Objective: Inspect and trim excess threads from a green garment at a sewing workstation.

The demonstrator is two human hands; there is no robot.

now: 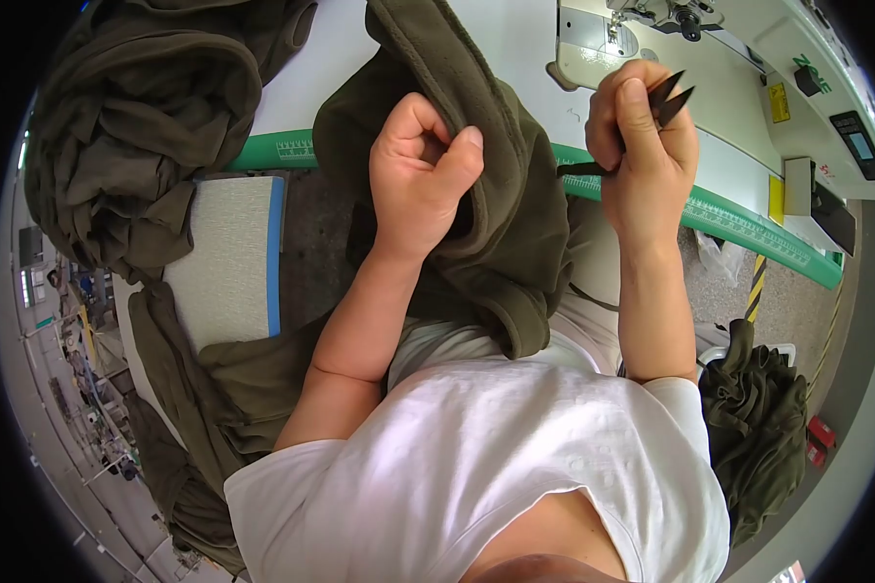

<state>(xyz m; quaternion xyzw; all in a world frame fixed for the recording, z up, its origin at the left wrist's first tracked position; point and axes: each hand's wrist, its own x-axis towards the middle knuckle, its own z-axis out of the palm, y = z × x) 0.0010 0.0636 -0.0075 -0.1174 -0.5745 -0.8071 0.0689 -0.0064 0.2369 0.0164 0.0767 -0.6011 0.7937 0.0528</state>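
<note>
My left hand [423,175] is closed on the folded, stitched edge of an olive-brown fleece garment [496,146], which hangs over the table's front edge toward my lap. To its right, my raised right hand [647,146] is closed around dark thread snips [673,99]. Their two pointed blades stick out past my fingers, slightly apart, and my fingers hide the rest. A narrow dark piece [585,169] juts from the left side of that hand toward the garment; whether it is cloth or part of the snips, I cannot tell.
A sewing machine [593,44] stands behind my right hand. The table's green front edge carries a ruler strip [749,228]. Olive fabric is heaped at the left [156,126], beside a pale blue-edged board [228,257]. More olive fabric [753,428] hangs at the lower right.
</note>
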